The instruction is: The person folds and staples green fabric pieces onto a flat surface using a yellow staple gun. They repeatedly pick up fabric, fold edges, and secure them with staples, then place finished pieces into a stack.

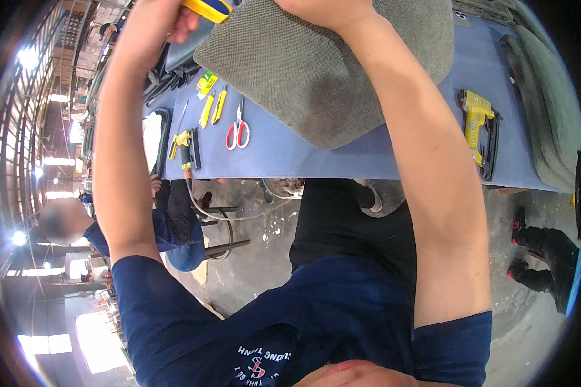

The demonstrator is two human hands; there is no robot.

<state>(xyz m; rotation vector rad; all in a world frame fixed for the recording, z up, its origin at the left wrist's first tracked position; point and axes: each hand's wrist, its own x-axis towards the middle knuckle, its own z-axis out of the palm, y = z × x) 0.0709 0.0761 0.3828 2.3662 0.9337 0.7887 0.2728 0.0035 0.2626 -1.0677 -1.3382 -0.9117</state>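
A grey-green fabric-covered cushion or panel (290,71) lies on the blue-grey table (355,161). My left hand (177,22) is at the top edge, beside the cushion's left corner. Its fingers curl around a yellow tool handle with a blue end (210,9); the tool's working end is out of view. Across the upper part of the cushion reaches my right hand (326,11). The picture's top edge cuts off its fingers, so their grip is hidden.
Left of the cushion lie red-handled scissors (237,132), two yellow cutters (213,109) and a yellow-black air gun (188,148) with a hose. At right are a yellow staple gun (478,126) and stacked grey-green pads (549,109). A person (181,232) sits at left; another's legs (542,258) show right.
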